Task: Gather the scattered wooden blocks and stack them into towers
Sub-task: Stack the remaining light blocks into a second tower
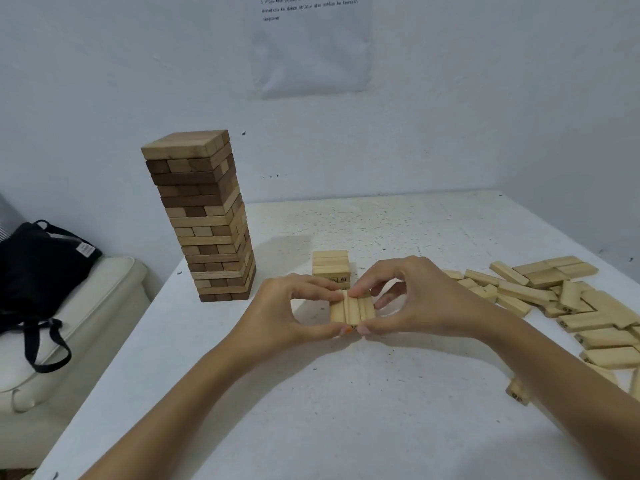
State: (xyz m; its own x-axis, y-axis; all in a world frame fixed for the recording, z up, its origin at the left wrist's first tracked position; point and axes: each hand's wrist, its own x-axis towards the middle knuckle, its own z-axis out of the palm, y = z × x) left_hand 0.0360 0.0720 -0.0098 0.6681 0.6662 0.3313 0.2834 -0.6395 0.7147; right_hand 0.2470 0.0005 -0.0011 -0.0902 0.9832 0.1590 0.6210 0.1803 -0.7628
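Right now both hands are busy with one thing. The left hand (298,306) and the right hand (415,299) each pinch a row of pale blocks (351,309), thumbs at the near ends and fingertips at the far ends. I cannot tell whether the row rests on the counter (346,427) or hangs just above it. It sits directly in front of the short pale stack (330,263), with the tall tower (204,216) of darker wood off to the left and the loose blocks (571,306) spread out to the right.

To my eye the job is squaring this row into one tidy layer. It wants even pressure from both sides so the ends come flush, then a level lift and a gentle set-down crosswise on the short stack.

Whether the row holds three blocks or four is hard to say, since fingers cover its ends. The hands hide the stack's lower layers, and only a "51" shows. The loose pile runs out of view at the right, and the paper (311,46) on the wall is cut off at the top.
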